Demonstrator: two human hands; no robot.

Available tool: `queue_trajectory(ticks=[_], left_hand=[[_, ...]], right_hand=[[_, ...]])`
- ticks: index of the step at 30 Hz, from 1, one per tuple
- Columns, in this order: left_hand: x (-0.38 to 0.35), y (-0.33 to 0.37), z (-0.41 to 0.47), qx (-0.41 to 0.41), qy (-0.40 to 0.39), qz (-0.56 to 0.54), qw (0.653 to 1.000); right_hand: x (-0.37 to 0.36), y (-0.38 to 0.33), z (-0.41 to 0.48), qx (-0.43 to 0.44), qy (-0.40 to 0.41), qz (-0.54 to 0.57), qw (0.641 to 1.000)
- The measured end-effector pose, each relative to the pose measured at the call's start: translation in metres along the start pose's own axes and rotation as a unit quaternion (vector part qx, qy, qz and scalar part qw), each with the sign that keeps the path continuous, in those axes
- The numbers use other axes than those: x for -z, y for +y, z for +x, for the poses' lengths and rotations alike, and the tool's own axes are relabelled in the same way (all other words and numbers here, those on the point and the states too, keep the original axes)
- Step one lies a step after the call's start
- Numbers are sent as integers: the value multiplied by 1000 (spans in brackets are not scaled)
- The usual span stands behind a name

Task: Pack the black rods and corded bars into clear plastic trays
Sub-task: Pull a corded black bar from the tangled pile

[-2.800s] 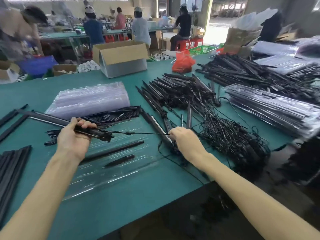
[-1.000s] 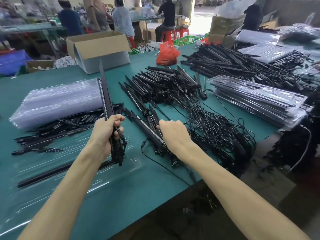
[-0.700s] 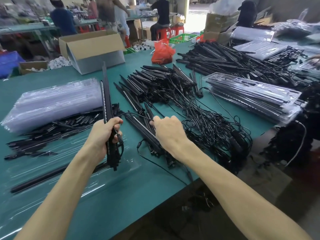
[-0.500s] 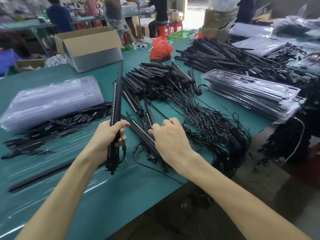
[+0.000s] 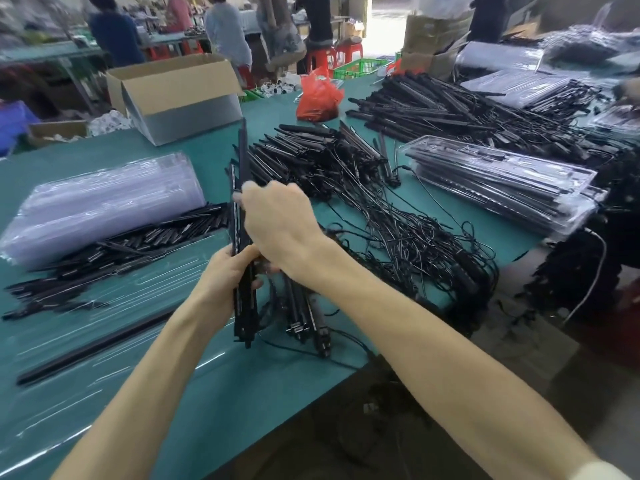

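Your left hand (image 5: 227, 271) clenched the bars (image 5: 241, 168) low, upright over the tray (image 5: 121, 303); your right hand (image 5: 280, 230) grasped them higher. Their cords (image 5: 268, 308) seemed to trail into the heap (image 5: 398, 237), so a snag could have dragged bars loose.

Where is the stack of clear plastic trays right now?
In the head view, the stack of clear trays lies on the left side of the table, just behind the loose black rods and in front of the open cardboard box.
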State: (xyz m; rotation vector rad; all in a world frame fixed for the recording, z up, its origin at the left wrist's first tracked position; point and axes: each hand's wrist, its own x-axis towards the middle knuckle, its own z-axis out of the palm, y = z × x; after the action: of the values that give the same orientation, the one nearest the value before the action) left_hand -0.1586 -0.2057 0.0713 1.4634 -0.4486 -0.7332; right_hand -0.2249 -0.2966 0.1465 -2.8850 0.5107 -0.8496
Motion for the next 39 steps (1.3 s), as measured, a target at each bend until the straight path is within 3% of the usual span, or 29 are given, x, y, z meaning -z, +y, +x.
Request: queue_trajectory(ticks=[6, 9, 16, 20, 30, 35, 39], left_hand=[[-1, -2, 7, 9, 3, -100, 995], [-5, -7, 8, 34, -6, -154, 987], [-18, -21, 6, 66, -13, -145, 987], [-18, -25, 7, 35, 0, -122, 992], [-16, -32, 14, 16, 60, -150, 987], [-18, -32, 17, -2, 81, -137, 987], [-18, -23, 24, 19, 135, -185, 973]], right_hand=[[-22, -12, 27, -3, -47, 18, 999], [-35, -9, 18, -30, -76, 87, 993], [-52, 9, 3, -163, -70, 319, 931], [-46, 22, -6, -170, -55, 397, 900], [-41, 99, -46, -147, -149, 301, 930], [-37, 119, -67, -123, -177, 307, 927], [-35, 137, -77, -137, -217, 305, 917]])
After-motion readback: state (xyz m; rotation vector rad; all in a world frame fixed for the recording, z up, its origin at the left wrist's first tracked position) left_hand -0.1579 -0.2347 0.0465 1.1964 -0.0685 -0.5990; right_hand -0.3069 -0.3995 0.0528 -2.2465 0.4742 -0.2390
